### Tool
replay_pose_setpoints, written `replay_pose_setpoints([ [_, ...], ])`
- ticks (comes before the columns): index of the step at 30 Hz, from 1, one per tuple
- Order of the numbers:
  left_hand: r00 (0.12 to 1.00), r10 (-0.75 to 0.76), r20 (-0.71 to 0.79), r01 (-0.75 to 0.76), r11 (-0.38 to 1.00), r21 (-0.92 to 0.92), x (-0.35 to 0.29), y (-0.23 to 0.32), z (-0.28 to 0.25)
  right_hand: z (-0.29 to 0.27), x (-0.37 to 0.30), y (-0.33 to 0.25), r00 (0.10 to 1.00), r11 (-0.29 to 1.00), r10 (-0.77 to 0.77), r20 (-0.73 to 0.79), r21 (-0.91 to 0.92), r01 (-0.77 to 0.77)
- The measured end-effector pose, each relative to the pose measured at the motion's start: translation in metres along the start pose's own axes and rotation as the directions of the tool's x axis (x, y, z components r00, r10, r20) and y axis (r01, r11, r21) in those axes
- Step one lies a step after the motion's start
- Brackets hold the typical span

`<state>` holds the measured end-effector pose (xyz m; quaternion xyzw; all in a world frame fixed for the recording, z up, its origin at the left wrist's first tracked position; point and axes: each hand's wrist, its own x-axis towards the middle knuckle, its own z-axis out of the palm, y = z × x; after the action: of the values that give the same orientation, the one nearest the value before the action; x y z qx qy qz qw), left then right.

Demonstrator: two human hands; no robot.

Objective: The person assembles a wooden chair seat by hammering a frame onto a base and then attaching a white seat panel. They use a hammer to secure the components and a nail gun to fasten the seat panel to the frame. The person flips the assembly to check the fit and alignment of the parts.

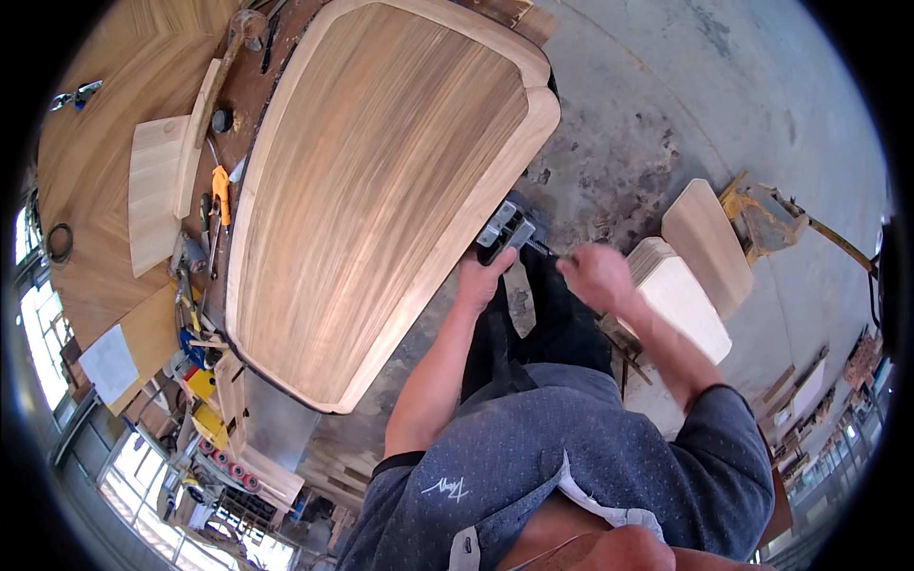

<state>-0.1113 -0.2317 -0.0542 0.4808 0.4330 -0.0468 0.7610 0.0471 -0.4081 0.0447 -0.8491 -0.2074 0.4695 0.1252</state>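
A large door-like wooden panel (381, 181), with striped grain and a paler frame, lies in front of me. At its right edge sits a metal screw clamp (507, 228) with a threaded spindle (541, 247). My left hand (484, 276) grips the clamp's body, the thumb lying along its near side. At the outer end of the spindle my right hand (598, 274) is closed, slightly smeared by motion. The spindle's handle is hidden in those fingers, and the panel's edge hides part of the clamp's jaw.
Left of the panel, the bench holds a wooden mallet (243, 33), an orange-handled tool (221, 195), pale boards (157, 190) and several hand tools. Stacked pale wood pieces (678, 300) stand on the right, beside a brown board (709, 243). Grey concrete floor (628, 76) lies beyond.
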Motion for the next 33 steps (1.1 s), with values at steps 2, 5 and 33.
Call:
replay_pose_setpoints([
  [2,1.0,0.026,-0.008,-0.026,0.999,-0.026,0.003,-0.007,-0.007,0.042,-0.029,-0.014,0.999,0.996,-0.043,0.01,0.075,0.042],
  [5,1.0,0.022,0.017,-0.021,0.996,-0.091,-0.001,-0.016,-0.016,0.123,-0.043,-0.021,0.98,0.772,-0.182,0.078,0.629,0.094],
  [33,0.985,-0.027,0.168,0.075,0.956,-0.284,-0.013,-0.007,-0.004,0.116,-0.006,0.017,0.874,0.963,-0.137,0.466,0.269,0.007],
])
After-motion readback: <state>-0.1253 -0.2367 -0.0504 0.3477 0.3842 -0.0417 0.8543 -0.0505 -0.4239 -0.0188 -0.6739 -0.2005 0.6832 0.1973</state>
